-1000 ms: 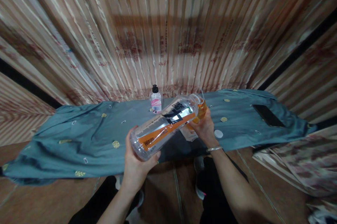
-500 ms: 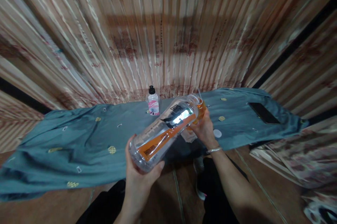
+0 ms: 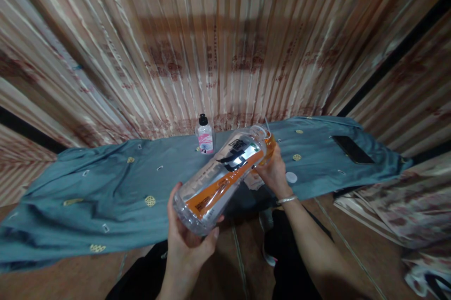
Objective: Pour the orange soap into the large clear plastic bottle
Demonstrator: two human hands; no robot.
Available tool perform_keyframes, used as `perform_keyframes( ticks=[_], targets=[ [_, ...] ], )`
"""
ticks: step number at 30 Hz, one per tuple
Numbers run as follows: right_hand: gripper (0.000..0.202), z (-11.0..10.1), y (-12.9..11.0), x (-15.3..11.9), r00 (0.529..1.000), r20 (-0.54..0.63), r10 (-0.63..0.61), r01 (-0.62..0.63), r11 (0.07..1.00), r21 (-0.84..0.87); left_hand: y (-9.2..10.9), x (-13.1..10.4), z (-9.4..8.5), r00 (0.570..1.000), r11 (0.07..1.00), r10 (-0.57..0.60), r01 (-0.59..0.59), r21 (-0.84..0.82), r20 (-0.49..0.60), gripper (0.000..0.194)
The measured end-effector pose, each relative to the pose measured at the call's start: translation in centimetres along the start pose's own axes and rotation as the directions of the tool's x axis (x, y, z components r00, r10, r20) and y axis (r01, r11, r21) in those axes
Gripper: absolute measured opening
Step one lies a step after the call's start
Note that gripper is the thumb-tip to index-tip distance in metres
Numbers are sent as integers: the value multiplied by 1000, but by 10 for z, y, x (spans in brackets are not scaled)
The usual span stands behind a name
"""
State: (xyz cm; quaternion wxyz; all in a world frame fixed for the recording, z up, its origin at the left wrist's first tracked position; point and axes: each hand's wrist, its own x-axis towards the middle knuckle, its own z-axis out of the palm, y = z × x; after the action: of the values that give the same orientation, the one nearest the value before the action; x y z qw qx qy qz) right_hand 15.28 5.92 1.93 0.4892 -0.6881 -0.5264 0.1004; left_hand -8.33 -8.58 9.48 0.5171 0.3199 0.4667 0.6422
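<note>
A large clear plastic bottle (image 3: 225, 173) with an orange, black and silver label is tilted, its neck pointing up and to the right. My left hand (image 3: 188, 239) wraps around its base. At the neck end, my right hand (image 3: 273, 168) grips a smaller orange container (image 3: 269, 147), whose shape is mostly covered by the bottle and my fingers. The bottle's mouth is right beside this orange container; whether they touch I cannot tell. A thin pale strip rises near the mouth. Close to my right wrist, a round white cap (image 3: 291, 177) lies on the cloth.
A teal patterned cloth (image 3: 116, 196) covers the long surface before me. On it stands a small clear bottle (image 3: 205, 140) with a black top and pink label. A black phone (image 3: 353, 149) lies at the right. Pleated curtains (image 3: 225, 46) hang behind and at the sides.
The large bottle has turned slightly about its length and its base has dipped a little in my left hand. My right hand stays nearly in place with the orange container.
</note>
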Motion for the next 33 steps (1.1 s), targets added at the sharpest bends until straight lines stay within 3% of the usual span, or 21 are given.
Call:
perform_keyframes(
  ticks=[9, 23, 33],
  targets=[
    [99, -1, 1, 1, 1000, 6, 17, -17, 1000, -12, 8, -2, 3, 999, 998, -39, 39, 55, 9, 113],
    [103, -1, 3, -2, 998, 9, 60, -60, 996, -64, -2, 7, -12, 998, 986, 66, -66, 151, 6, 118],
    [100, -3, -1, -3, 1000, 7, 27, -26, 999, -45, -12, 15, -16, 996, 977, 72, -62, 202, -45, 103]
  ],
)
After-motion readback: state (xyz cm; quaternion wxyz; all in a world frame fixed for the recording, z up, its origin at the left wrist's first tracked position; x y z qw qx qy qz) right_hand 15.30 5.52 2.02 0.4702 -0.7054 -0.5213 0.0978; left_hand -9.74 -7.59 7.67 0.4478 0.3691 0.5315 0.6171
